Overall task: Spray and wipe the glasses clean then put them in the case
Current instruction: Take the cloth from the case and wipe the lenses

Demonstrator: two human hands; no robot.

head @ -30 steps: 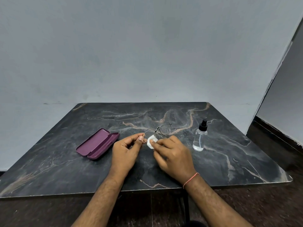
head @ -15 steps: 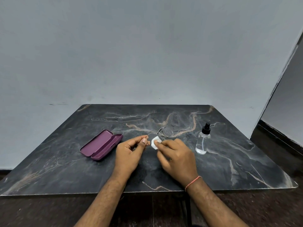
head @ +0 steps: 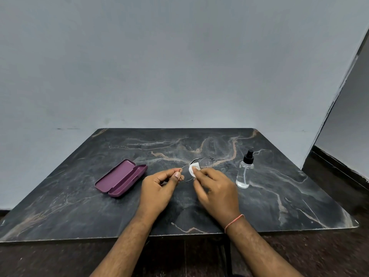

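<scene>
Left hand [head: 159, 186] is pinching the glasses [head: 199, 166] by a thin temple arm, lenses sitting just past its fingertips. Right hand [head: 216, 188] is pinching a white pad [head: 193, 170] against the near lens. Open case [head: 120, 177] is lying left of the left hand.

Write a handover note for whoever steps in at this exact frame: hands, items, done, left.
Left hand: pinches a temple of the thin wire-framed glasses.
Right hand: presses a small white round pad against one lens.
Open maroon hard case: lies empty, left of the hands on the dark marble table.
Clear spray bottle with black nozzle: stands upright to the right.
Done: wiping is under way.
Left: finish wiping, put the glasses in the case.
</scene>
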